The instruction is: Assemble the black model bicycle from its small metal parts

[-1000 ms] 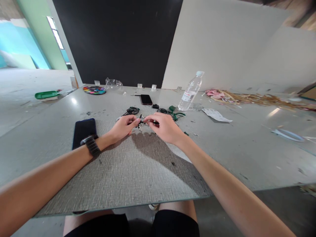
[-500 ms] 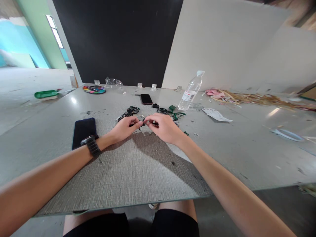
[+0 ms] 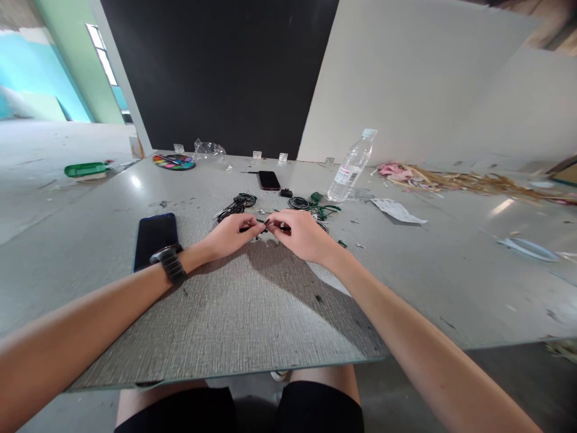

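Over the middle of the table, my left hand [image 3: 234, 233] and my right hand [image 3: 301, 233] meet, fingertips nearly touching. Both are closed in a pinch on a small black part [image 3: 266, 223], mostly covered by the fingers, so its exact kind is unclear. Just beyond my left hand lies a pile of small black parts [image 3: 231, 210] with a small spoked wheel [image 3: 244, 200]. Another small wheel [image 3: 298, 203] and a dark green frame-like piece [image 3: 325, 210] rest behind my right hand.
A dark phone [image 3: 155, 237] lies by my watch-wearing left wrist; another phone [image 3: 269, 180] is farther back. A clear water bottle [image 3: 349, 171] stands behind right, near a printed paper sheet [image 3: 396, 210]. A paint palette [image 3: 175, 162] and clear plastic packaging [image 3: 210, 150] sit at the back left.
The whole view has shifted slightly. Both hands stay together at the same spot, with the fingertips and the small black part a little changed in angle.
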The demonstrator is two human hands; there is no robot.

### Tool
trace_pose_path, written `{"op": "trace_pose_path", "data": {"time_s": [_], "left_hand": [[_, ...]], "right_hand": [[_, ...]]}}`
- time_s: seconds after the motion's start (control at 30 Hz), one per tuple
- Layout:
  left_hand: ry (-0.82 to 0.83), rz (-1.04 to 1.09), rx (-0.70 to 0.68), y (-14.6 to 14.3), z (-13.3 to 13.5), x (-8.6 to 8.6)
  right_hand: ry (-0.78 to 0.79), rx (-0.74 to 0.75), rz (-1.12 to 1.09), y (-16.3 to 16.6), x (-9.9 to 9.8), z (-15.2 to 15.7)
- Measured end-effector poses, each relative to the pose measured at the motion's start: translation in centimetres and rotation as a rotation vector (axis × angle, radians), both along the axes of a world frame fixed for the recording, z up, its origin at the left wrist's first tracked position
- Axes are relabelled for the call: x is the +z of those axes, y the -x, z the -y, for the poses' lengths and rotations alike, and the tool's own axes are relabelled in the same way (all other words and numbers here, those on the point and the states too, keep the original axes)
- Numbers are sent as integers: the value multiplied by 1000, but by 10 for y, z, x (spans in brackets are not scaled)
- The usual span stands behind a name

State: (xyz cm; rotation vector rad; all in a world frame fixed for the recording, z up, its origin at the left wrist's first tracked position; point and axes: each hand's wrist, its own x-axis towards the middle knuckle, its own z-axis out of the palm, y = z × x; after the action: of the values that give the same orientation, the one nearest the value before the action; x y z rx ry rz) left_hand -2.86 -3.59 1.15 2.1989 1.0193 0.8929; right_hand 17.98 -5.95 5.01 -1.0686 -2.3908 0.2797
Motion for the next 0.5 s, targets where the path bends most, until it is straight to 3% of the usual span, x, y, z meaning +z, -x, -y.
{"op": "trace_pose_path", "data": {"time_s": [0.5], "left_hand": [[-43,-81,-41,-1,4,2]], "right_hand": [[129,37,12,1,-1,0]]}}
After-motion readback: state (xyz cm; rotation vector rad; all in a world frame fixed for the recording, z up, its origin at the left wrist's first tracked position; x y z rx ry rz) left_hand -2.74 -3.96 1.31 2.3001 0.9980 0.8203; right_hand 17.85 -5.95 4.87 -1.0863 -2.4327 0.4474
